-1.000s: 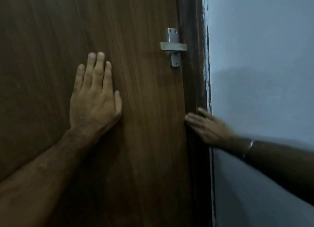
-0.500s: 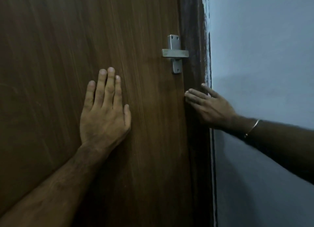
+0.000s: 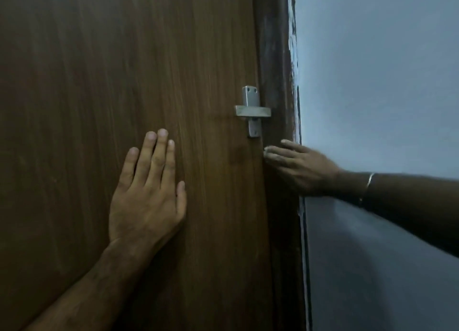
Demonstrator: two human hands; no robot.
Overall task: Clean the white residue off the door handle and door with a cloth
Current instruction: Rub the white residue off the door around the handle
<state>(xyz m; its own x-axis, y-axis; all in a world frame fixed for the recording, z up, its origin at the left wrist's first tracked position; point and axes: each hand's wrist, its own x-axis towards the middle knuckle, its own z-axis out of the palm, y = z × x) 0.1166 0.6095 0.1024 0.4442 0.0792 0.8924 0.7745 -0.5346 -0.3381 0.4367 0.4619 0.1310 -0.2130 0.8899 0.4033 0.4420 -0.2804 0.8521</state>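
Note:
A brown wooden door (image 3: 99, 82) fills the left and middle of the head view. A grey metal handle (image 3: 252, 111), a flat bar across a screwed plate, sits near the door's right edge. My left hand (image 3: 146, 194) lies flat on the door, palm down, fingers together and pointing up, below and left of the handle. My right hand (image 3: 298, 167) reaches in from the right, fingers stretched flat against the dark door frame (image 3: 275, 57) just below the handle. A thin bangle (image 3: 367, 188) circles that wrist. No cloth is in view.
A pale blue-grey wall (image 3: 372, 82) fills the right side. Its rough white paint edge (image 3: 294, 57) runs down beside the frame. The scene is dim.
My right hand has slid upward along the frame toward the handle. The left hand stays flat on the door, lying lower relative to the handle. The view has tilted, so the handle sits lower in frame.

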